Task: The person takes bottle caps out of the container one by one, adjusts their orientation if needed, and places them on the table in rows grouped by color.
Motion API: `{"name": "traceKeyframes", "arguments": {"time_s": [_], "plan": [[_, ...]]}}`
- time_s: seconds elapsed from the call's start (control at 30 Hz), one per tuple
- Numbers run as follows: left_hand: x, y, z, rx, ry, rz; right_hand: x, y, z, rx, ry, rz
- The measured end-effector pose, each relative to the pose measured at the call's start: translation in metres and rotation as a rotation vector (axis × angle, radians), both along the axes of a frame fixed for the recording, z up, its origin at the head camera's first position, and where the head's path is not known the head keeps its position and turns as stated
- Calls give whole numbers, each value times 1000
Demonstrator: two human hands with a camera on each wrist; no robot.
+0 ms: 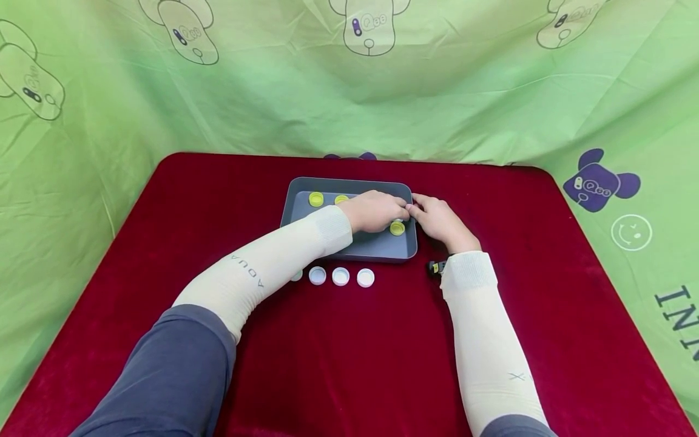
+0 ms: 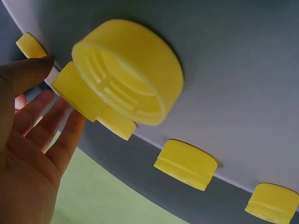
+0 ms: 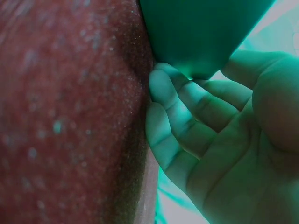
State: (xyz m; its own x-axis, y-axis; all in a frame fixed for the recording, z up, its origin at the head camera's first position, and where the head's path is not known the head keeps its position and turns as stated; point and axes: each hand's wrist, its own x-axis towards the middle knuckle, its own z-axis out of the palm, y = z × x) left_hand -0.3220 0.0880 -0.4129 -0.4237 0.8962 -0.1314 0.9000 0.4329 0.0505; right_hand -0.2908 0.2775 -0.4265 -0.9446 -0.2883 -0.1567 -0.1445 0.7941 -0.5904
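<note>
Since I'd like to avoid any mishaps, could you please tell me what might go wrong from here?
The left sleeve partly hides the leftmost cap of the front row in the head view, so the forearm might brush it unnoticed. The left hand has its fingers close among the yellow caps and could nudge one aside. The right hand is at the tray's right edge; a push there might shift the tray.

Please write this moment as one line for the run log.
left hand: inside tray, at yellow cap, grip unclear | right hand: holds tray's right edge | white caps: row on table, outside tray
</note>
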Motion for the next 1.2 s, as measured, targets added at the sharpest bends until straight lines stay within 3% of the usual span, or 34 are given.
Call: {"name": "traceKeyframes", "arguments": {"time_s": [1.2], "plan": [[3,-3,-1,-17,29,37,2,1,-3,-8,-25,-17]]}}
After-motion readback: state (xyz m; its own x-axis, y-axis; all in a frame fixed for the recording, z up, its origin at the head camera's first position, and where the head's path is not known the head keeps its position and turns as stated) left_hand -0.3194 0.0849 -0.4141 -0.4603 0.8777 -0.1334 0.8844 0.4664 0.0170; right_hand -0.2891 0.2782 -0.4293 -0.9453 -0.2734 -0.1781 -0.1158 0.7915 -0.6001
